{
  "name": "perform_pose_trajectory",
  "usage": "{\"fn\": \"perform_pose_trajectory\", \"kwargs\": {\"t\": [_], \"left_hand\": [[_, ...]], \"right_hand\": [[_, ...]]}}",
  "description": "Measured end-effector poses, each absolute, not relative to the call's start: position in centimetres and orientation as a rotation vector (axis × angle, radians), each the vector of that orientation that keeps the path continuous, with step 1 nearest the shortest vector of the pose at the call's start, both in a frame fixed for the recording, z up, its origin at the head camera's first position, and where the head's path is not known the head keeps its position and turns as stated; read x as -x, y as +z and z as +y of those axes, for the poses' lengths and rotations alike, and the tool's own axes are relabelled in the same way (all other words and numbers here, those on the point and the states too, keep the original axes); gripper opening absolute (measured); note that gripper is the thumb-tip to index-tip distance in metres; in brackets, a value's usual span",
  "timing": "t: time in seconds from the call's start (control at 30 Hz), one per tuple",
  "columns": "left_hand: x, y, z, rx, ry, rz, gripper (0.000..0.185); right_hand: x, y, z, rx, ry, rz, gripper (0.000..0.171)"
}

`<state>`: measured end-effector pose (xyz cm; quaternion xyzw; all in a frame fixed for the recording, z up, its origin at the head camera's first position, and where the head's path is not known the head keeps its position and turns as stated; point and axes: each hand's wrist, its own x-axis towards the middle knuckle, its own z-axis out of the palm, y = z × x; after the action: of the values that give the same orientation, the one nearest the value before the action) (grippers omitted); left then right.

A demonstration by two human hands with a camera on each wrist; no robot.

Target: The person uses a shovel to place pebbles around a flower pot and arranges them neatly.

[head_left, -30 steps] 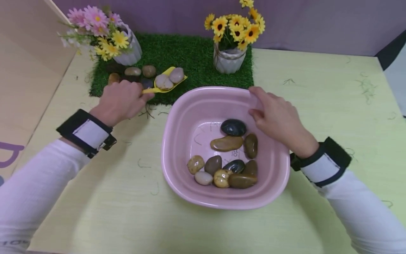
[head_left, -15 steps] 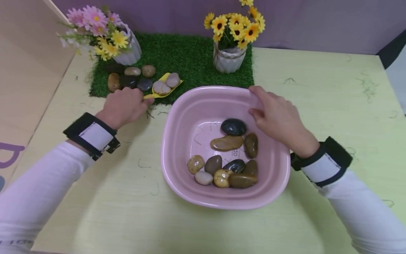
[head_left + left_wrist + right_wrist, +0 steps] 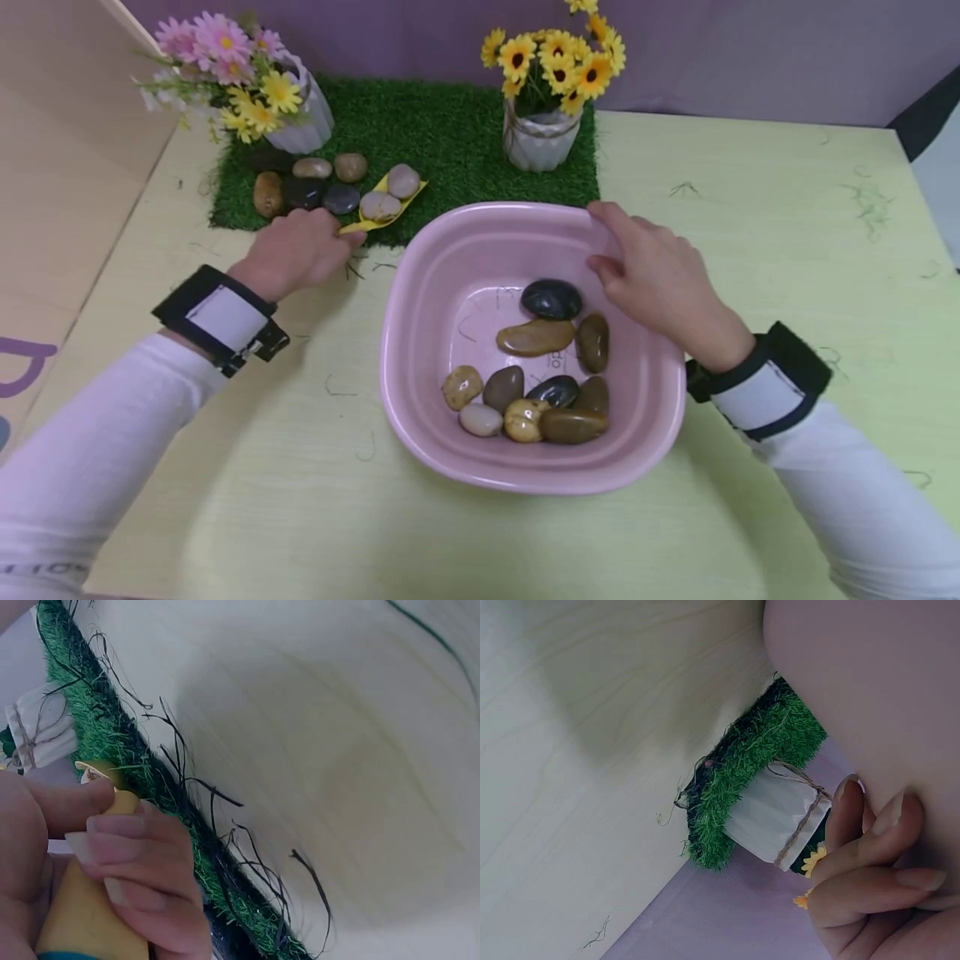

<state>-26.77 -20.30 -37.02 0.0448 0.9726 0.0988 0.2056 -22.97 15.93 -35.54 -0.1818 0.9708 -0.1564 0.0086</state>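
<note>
My left hand grips the handle of a small yellow scoop at the front edge of the green turf mat. Two pale stones lie in the scoop's blade. In the left wrist view my fingers curl round the yellow handle. My right hand holds the far right rim of the pink basin, thumb inside. Several smooth stones lie in the basin. In the right wrist view my fingertips press the pink wall.
A row of stones lies on the mat beside a white vase of pink and yellow flowers. A second vase with sunflowers stands behind the basin. A wooden panel rises at the left. Loose turf strands dot the table.
My left hand has carried the scoop with its two stones left and lower, to the row of stones on the mat. The right hand has stayed on the basin rim.
</note>
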Motion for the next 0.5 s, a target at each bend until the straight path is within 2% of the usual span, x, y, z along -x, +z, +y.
{"fn": "perform_pose_trajectory", "kwargs": {"t": [0.23, 0.5], "left_hand": [[27.08, -37.02, -20.55, -0.095, 0.395, 2.67, 0.054], [27.14, -36.96, -20.95, -0.091, 0.569, 2.597, 0.057]], "right_hand": [[22.97, -35.51, 15.9, 0.55, -0.483, 3.028, 0.053], [22.96, -35.5, 15.9, 0.55, -0.484, 3.028, 0.053]]}}
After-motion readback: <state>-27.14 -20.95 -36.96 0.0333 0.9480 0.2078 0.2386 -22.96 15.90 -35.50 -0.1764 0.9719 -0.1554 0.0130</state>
